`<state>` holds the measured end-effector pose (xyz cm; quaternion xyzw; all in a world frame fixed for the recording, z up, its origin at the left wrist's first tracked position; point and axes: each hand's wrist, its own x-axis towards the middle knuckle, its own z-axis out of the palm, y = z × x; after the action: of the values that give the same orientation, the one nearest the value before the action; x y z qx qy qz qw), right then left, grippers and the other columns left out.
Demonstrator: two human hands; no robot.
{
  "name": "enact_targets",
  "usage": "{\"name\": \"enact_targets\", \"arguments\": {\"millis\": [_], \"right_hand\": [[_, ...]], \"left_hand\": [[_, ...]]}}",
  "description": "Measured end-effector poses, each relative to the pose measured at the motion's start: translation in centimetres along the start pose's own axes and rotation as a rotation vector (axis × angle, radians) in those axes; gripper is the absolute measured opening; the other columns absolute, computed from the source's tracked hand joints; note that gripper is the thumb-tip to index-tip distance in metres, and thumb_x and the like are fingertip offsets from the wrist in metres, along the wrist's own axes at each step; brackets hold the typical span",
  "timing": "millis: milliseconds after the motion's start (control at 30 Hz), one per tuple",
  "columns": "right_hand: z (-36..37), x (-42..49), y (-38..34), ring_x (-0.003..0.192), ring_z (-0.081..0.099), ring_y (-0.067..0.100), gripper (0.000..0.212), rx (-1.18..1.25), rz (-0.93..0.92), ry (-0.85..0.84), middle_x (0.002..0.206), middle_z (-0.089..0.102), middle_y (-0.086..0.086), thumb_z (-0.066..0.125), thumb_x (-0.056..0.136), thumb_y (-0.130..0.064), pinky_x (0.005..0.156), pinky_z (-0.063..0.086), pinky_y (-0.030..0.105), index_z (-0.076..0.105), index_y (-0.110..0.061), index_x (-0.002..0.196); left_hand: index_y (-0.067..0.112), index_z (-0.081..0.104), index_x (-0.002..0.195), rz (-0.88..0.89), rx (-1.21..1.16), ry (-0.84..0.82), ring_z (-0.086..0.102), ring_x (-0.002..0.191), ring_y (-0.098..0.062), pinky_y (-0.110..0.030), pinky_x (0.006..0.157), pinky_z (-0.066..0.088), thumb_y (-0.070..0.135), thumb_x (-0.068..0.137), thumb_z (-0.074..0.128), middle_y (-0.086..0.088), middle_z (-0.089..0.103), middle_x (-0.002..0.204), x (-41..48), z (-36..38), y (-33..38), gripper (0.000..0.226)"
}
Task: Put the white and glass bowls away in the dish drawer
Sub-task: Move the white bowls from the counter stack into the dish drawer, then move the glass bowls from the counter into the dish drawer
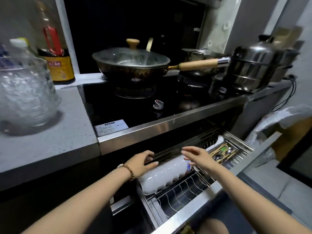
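Head view, looking down on an open dish drawer (179, 195) at lower centre of the frame, under the black stove (118, 105). White bowls (162, 174) already in its wire rack, stood on edge in a tight row, long axis from lower left up toward upper right. Left grip (143, 163) laid on the upper left part of that row, fingers loosely bent over the far side and thumb flat along the top. Released rather than clamped on any one bowl, as far as can be judged. Beaded bracelet (130, 173) on that wrist. Right grip (197, 157) released too, fingers straight and spread, pointing toward frame left. Hovers just above the row's right end, beside a blue-patterned bowl (188, 166), and holds nothing.

Glass bowls (25, 98) not yet stored. Upright, seemingly nested and blurred, on the grey desk (67, 141) at the left edge of the frame, well apart from both grips. Up and left of the drawer, so nearer the left grip; for the right, a reach across the body. Likely next: off the white row and up-left for the glass, probably two-handed given its bulk. Free rack slots in front of the white row, toward the lower edge. Cutlery tray (224, 152) with chopsticks and spoons at the drawer's right end, just beside the right grip.
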<state>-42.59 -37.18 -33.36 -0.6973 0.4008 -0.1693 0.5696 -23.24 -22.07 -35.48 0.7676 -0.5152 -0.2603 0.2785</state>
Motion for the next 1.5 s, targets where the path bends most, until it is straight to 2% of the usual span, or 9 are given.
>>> {"name": "enact_targets", "arguments": {"millis": [133,367,500,600,933,1100,1200,1300,1500], "right_hand": [[-1.0,-3.0,-5.3,0.105,0.063,0.017,0.031,-0.014,-0.159,0.032,0.109,0.066,0.0,0.062,0.09,-0.022,0.093,0.051,0.037,0.06,-0.018,0.12],[0.6,-5.7,-14.0,0.107,0.06,0.0,0.026,-0.025,-0.437,-0.03,0.121,0.064,-0.007,0.06,0.09,-0.028,0.079,0.053,0.018,0.059,-0.032,0.115],[3.8,-6.2,-18.9,0.111,0.061,0.001,0.039,-0.068,-0.559,-0.105,0.129,0.059,-0.008,0.062,0.088,-0.033,0.082,0.052,0.02,0.055,-0.031,0.126],[6.9,-6.1,-22.1,0.117,0.056,0.005,0.044,-0.084,-0.609,-0.153,0.134,0.055,-0.006,0.063,0.087,-0.036,0.088,0.052,0.024,0.052,-0.033,0.129],[17.4,-4.9,-28.6,0.111,0.055,0.003,0.066,-0.1,-0.686,-0.303,0.143,0.047,-0.003,0.07,0.08,-0.041,0.098,0.048,0.03,0.043,-0.029,0.139],[21.9,-4.3,-30.1,0.116,0.051,0.007,0.068,-0.162,-0.729,-0.353,0.147,0.042,-0.002,0.072,0.078,-0.041,0.084,0.044,0.014,0.041,-0.03,0.138],[24.0,-3.9,-30.8,0.128,0.047,0.015,0.069,-0.162,-0.754,-0.334,0.147,0.041,-0.003,0.073,0.076,-0.044,0.091,0.041,0.019,0.042,-0.031,0.137],[25.5,-3.4,-31.3,0.127,0.046,0.011,0.063,-0.151,-0.791,-0.325,0.142,0.046,-0.007,0.073,0.077,-0.042,0.078,0.036,0.005,0.047,-0.031,0.133],[27.1,-2.1,-31.6,0.13,0.044,0.015,0.06,-0.181,-0.766,-0.312,0.14,0.048,-0.007,0.076,0.075,-0.039,0.092,0.035,0.023,0.053,-0.028,0.129]], "left_hand": [[0.023,0.046,0.13,0.173,0.044,0.057,0.056,0.109,-0.006,-0.015,0.092,0.038,0.043,0.087,0.057,0.005,0.061,0.122,-2.2,-3.9,4.4,0.048],[0.027,0.046,0.13,0.383,0.065,0.317,0.052,0.113,-0.002,-0.021,0.093,0.042,0.041,0.087,0.057,0.013,0.059,0.122,-7.7,-14.2,9.5,0.047],[0.028,0.044,0.132,0.374,0.104,0.45,0.047,0.119,-0.002,-0.025,0.103,0.037,0.043,0.087,0.055,0.011,0.056,0.128,-10.9,-19.8,9.0,0.049],[0.027,0.043,0.133,0.343,0.171,0.565,0.043,0.121,-0.001,-0.022,0.103,0.034,0.042,0.087,0.055,0.011,0.051,0.132,-13.3,-23.3,7.7,0.05],[0.024,0.043,0.134,0.151,0.254,0.894,0.034,0.13,-0.013,-0.029,0.105,0.027,0.044,0.085,0.058,0.002,0.044,0.139,-18.7,-30.5,1.5,0.055],[0.022,0.035,0.139,0.009,0.098,0.924,0.033,0.134,-0.018,-0.037,0.108,0.03,0.048,0.081,0.061,-0.002,0.037,0.147,-19.6,-31.7,-1.7,0.069],[0.018,0.03,0.142,-0.076,0.009,0.89,0.033,0.135,-0.021,-0.037,0.107,0.031,0.053,0.078,0.062,-0.005,0.034,0.149,-19.2,-31.8,-3.0,0.079],[0.018,0.024,0.144,-0.082,-0.078,0.829,0.031,0.137,-0.021,-0.035,0.108,0.029,0.053,0.077,0.062,-0.006,0.031,0.151,-18.5,-31.8,-3.8,0.085],[0.019,0.028,0.141,-0.06,-0.145,0.811,0.032,0.136,-0.017,-0.026,0.1,0.027,0.051,0.079,0.06,-0.004,0.034,0.149,-17.0,-32.9,-4.9,0.078]]}}
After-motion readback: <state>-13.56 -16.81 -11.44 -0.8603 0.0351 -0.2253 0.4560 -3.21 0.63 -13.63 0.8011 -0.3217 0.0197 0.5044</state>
